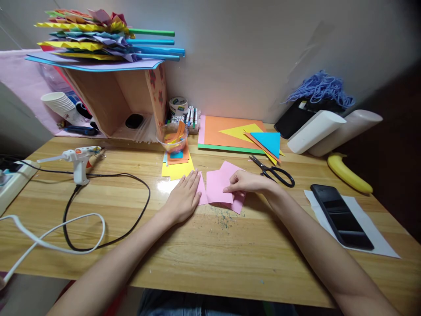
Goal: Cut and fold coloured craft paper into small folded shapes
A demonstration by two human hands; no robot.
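Several pieces of pink paper [219, 186] lie in the middle of the wooden table. My left hand [184, 196] rests flat, fingers stretched out, over a pink piece [202, 191] at the left. With thumb and fingers closed, my right hand [242, 182] pinches the edge of a pink sheet that overlaps another one. Black-handled scissors [276, 172] lie just beyond my right hand. Behind my left hand are yellow and orange paper pieces [179, 169], with a clear plastic bowl [173, 138] of paper scraps standing on them.
A glue gun [79, 162] and its looping cables occupy the left side. Coloured sheets [213, 131] and triangles [266, 142] lie at the back. To the right are a phone [342, 215] on white paper, a banana [348, 173] and white rolls [315, 131]. A cardboard box [158, 87] carries paper flowers.
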